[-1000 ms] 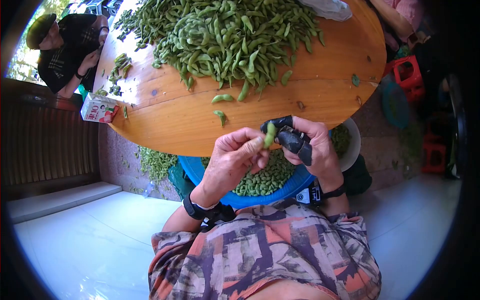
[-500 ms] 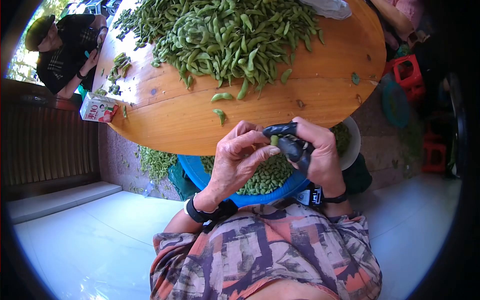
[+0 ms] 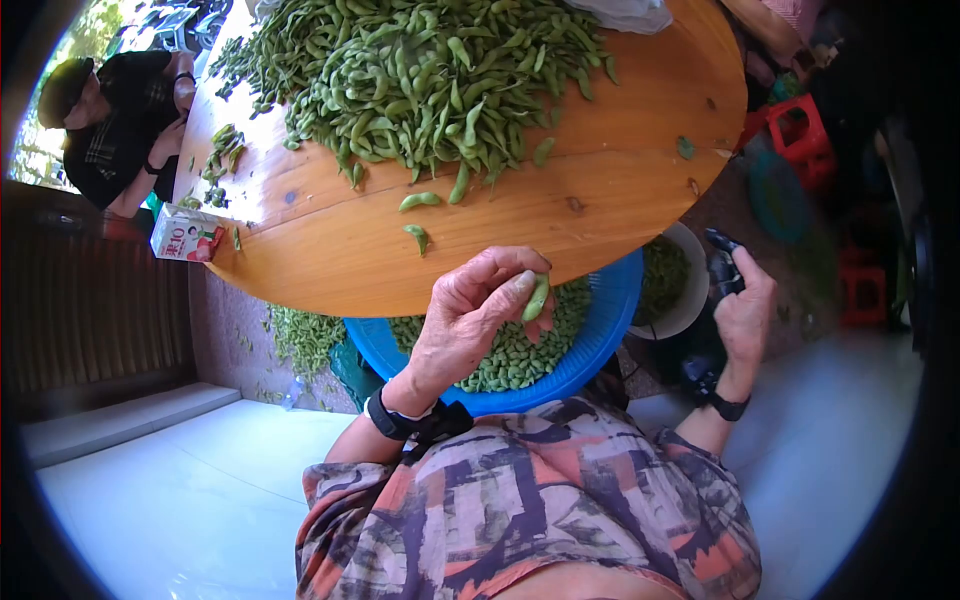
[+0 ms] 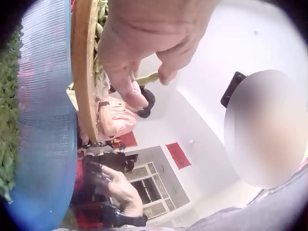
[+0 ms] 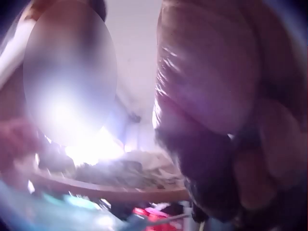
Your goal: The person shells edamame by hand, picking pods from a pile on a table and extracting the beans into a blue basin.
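Note:
In the head view, the left hand (image 3: 465, 310) pinches a green pod (image 3: 536, 298) between thumb and fingers, above a blue basket (image 3: 622, 315) holding many small green pieces. The left wrist view shows the pod (image 4: 147, 78) sticking out between thumb and finger. Off to the right, the right hand (image 3: 745, 305), with black coverings on thumb and finger, is held away beside a white bowl (image 3: 700, 290) of green scraps; its covered fingertips stand apart. Dark and blurred in the right wrist view, that hand (image 5: 216, 120) has some fingers bent. A large pile of pods (image 3: 400, 90) covers the table's far part.
The wooden table (image 3: 600, 230) has a few loose pods near its front edge and a carton (image 3: 185, 235) at the left corner. A person (image 3: 120, 120) sits at the left, another at the upper right. Red stools (image 3: 800, 140) stand right; pods (image 3: 305, 335) lie on the floor.
The right hand has parted from the left and moved right, past the white bowl. The left hand keeps a pod, now more fully in sight. The head view has shifted slightly.

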`<state>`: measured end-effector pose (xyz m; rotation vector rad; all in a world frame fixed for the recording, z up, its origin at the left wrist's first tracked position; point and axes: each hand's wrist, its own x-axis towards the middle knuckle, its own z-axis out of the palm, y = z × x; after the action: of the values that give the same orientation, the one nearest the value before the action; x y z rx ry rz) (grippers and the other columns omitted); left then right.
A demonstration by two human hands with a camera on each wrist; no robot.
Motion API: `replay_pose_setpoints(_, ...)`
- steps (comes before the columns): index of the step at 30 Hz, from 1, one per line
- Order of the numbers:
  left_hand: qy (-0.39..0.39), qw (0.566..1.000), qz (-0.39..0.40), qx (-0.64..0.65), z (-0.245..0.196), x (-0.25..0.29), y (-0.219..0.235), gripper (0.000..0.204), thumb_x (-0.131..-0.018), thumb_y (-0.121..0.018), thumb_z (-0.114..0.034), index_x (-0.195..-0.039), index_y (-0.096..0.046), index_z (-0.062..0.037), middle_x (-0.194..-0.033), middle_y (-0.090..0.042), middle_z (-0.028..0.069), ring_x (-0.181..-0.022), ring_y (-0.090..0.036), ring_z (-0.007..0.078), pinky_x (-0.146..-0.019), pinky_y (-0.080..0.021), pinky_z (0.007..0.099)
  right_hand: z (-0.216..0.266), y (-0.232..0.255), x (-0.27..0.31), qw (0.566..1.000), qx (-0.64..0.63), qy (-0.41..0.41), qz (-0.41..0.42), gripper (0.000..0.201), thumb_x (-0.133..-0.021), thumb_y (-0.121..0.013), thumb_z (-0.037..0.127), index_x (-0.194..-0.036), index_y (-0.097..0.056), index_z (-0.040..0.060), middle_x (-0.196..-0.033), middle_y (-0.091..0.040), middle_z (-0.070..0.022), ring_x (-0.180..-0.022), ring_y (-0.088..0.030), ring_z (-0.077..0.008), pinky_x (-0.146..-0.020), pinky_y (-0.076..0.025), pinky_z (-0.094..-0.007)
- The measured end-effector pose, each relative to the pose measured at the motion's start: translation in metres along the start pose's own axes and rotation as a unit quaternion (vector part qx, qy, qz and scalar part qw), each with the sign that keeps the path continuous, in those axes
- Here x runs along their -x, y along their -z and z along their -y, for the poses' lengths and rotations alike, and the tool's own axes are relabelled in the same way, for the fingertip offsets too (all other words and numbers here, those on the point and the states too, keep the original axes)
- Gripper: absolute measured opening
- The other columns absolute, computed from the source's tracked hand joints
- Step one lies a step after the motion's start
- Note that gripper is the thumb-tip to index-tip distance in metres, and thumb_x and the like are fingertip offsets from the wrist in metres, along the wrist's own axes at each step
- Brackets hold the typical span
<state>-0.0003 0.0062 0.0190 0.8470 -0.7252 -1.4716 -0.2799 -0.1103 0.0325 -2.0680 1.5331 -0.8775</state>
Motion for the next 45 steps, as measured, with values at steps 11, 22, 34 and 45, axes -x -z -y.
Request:
replay_pose_setpoints(11, -0.031, 0.995, -0.086, -0.046, 0.006, 0.003, 0.001, 0.018, -0.098, -0.054, -0.007, -0.114, -0.055, 0.0016, -0.095, -0.064, 0.0102, -0.078, -0.064, 0.0155, -0.065, -0.054, 0.0257, 0.08, -0.081, 0.007, 0.896, -0.353, -0.038, 0.268, 0.022, -0.091, -0.057, 0.008, -0.11, -0.067, 0.0022, -0.069, -0.055, 0.0039, -0.062, -0.05, -0.0022, -0.053, -0.04, -0.0198)
replay_pose_setpoints(22, -0.251, 0.771, -0.035, -0.584, 0.019, -0.041, -0.022, 0.024, -0.08, -0.064, 0.005, -0.103, -0.061, -0.0028, -0.094, -0.058, 0.0136, -0.082, -0.062, 0.0331, -0.068, -0.051, 0.0387, 0.036, -0.069, -0.008, 0.817, -0.535, -0.082, 0.197, 0.034, -0.095, -0.05, 0.012, -0.122, -0.058, -0.0063, -0.08, -0.056, -0.0027, -0.052, -0.04, 0.0005, -0.046, -0.03, -0.015)
replay_pose_setpoints(34, -0.223, 0.686, 0.02, -0.692, 0.029, -0.078, -0.039, 0.031, -0.075, -0.062, 0.003, -0.106, -0.061, -0.0024, -0.107, -0.06, 0.0121, -0.095, -0.06, 0.0327, -0.073, -0.052, 0.0386, -0.006, -0.043, -0.006, 0.833, -0.545, -0.093, 0.032, 0.033, -0.097, -0.049, 0.013, -0.122, -0.056, -0.0071, -0.083, -0.057, -0.0056, -0.051, -0.039, -0.0006, -0.044, -0.029, -0.016)
replay_pose_setpoints(45, 0.011, 0.975, -0.065, -0.213, 0.005, -0.02, -0.01, 0.012, -0.093, -0.064, -0.011, -0.098, -0.064, 0.0, -0.076, -0.059, -0.002, -0.061, -0.045, 0.0029, -0.052, -0.036, 0.0189, 0.067, -0.061, 0.005, 0.8, -0.499, -0.096, 0.319, 0.031, -0.094, -0.049, 0.01, -0.12, -0.061, -0.0031, -0.064, -0.051, 0.0048, -0.052, -0.044, -0.0007, -0.048, -0.035, -0.0172)
